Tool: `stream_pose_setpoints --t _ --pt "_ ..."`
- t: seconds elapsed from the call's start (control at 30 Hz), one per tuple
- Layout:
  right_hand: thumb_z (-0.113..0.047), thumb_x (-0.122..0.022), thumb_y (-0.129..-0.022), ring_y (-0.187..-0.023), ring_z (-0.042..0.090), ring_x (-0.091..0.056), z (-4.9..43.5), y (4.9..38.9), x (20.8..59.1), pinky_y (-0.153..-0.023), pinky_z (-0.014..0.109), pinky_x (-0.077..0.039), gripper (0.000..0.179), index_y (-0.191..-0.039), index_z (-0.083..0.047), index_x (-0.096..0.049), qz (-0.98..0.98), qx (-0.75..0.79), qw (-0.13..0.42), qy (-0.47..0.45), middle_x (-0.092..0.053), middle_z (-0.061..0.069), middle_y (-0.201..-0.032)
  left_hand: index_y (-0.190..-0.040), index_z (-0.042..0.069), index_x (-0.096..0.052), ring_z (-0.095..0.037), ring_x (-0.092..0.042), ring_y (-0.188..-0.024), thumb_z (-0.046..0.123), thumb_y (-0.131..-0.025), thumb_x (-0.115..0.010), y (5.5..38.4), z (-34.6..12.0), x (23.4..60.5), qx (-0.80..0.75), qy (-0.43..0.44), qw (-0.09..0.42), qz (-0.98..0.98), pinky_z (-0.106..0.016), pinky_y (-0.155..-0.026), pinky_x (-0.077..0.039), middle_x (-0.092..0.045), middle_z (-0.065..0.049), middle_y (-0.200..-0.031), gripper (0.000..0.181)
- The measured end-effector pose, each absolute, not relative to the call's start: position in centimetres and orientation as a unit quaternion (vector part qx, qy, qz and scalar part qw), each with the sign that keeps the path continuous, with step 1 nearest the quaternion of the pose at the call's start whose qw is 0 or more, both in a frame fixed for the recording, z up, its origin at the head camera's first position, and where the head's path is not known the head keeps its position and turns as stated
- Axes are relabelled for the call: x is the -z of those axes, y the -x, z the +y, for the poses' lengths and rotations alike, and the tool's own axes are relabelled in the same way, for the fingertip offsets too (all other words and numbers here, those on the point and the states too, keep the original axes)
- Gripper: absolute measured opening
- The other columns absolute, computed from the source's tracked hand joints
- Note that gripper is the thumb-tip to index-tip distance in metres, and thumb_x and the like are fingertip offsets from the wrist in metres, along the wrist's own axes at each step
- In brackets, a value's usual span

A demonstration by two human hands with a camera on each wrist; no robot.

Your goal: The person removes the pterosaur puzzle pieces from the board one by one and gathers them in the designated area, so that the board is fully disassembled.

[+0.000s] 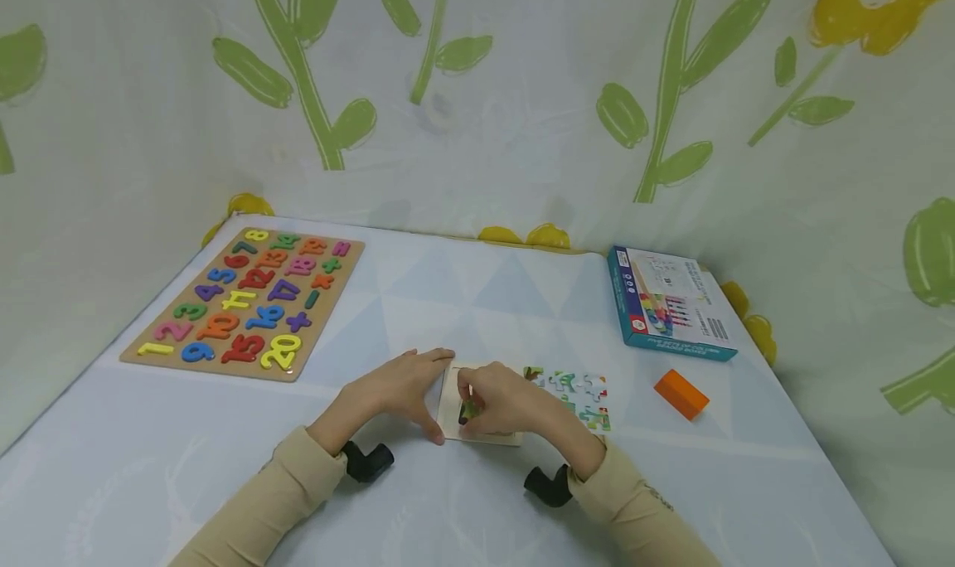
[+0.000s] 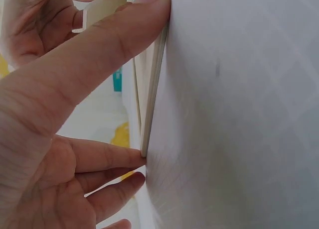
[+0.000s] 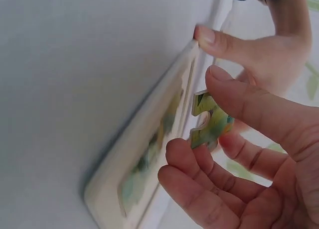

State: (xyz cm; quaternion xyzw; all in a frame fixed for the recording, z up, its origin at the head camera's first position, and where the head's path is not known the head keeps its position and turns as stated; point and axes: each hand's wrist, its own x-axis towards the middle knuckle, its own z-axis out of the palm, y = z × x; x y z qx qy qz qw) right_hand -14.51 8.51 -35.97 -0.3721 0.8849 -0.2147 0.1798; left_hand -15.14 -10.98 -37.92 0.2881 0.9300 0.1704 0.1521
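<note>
My left hand (image 1: 395, 389) spans the left side of a pale wooden puzzle tray (image 1: 450, 409), thumb at the near corner and fingertips at the far one. The left wrist view shows the thumb and fingers against the tray's thin edge. Over the tray, my right hand (image 1: 507, 397) pinches a green and yellow jigsaw piece (image 3: 214, 127) between thumb and fingers, tilted up. Below that piece, part of a printed picture (image 3: 144, 162) shows inside the tray's recess. Several jigsaw pieces (image 1: 585, 397) lie right of the tray, partly hidden by the right hand and forearm.
A number board (image 1: 313, 347) with colourful numerals lies at the back left. At the back right is a flat printed box (image 1: 682, 302), with an orange block (image 1: 681, 394) in front of it. Flower-patterned cloth walls (image 1: 507, 161) stand behind the table.
</note>
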Motion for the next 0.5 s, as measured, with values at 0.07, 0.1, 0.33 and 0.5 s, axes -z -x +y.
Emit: stream_pose_setpoints --t 0.07,0.1,0.33,0.5 --pt "-0.017 -0.080 -0.077 -0.058 0.007 -0.042 8.9 14.5 35.7 -0.051 0.016 -0.035 0.029 -0.087 -0.011 -0.054 0.887 0.212 0.177 0.371 -0.050 -0.005 -0.067 -0.141 0.004 -0.045 -0.029 -0.042 -0.137 0.045 -0.061 -0.089 15.1 -10.9 37.9 -0.168 -0.286 0.152 0.931 -0.057 -0.116 -0.026 -0.039 -0.013 -0.151 0.100" --pt "-0.016 -0.080 -0.077 -0.059 0.007 -0.042 9.0 14.5 35.6 -0.051 0.017 -0.035 0.029 -0.088 -0.010 -0.054 0.887 0.211 0.176 0.372 -0.051 -0.004 -0.067 -0.141 0.004 -0.045 -0.029 -0.042 -0.137 0.045 -0.061 -0.089 15.1 -10.9 38.0 -0.167 -0.284 0.153 0.932 -0.057 -0.116 -0.026 -0.039 -0.013 -0.151 0.100" --pt "-0.019 -0.081 -0.076 -0.065 0.010 -0.047 10.2 14.2 35.0 -0.055 0.017 -0.039 0.030 -0.090 -0.011 -0.056 0.899 0.181 0.172 0.359 -0.052 -0.003 -0.069 -0.140 0.003 -0.045 -0.028 -0.041 -0.138 0.045 -0.061 -0.089 15.1 -10.8 38.0 -0.165 -0.275 0.156 0.934 -0.055 -0.117 -0.026 -0.038 -0.012 -0.152 0.100" --pt "-0.018 -0.081 -0.077 -0.067 0.011 -0.048 11.0 13.9 35.0 -0.055 0.018 -0.039 0.029 -0.092 -0.010 -0.057 0.905 0.177 0.179 0.344 -0.053 -0.002 -0.070 -0.140 0.002 -0.045 -0.028 -0.040 -0.138 0.044 -0.061 -0.089 15.0 -10.7 37.9 -0.166 -0.278 0.153 0.934 -0.055 -0.117 -0.027 -0.038 -0.012 -0.152 0.100"
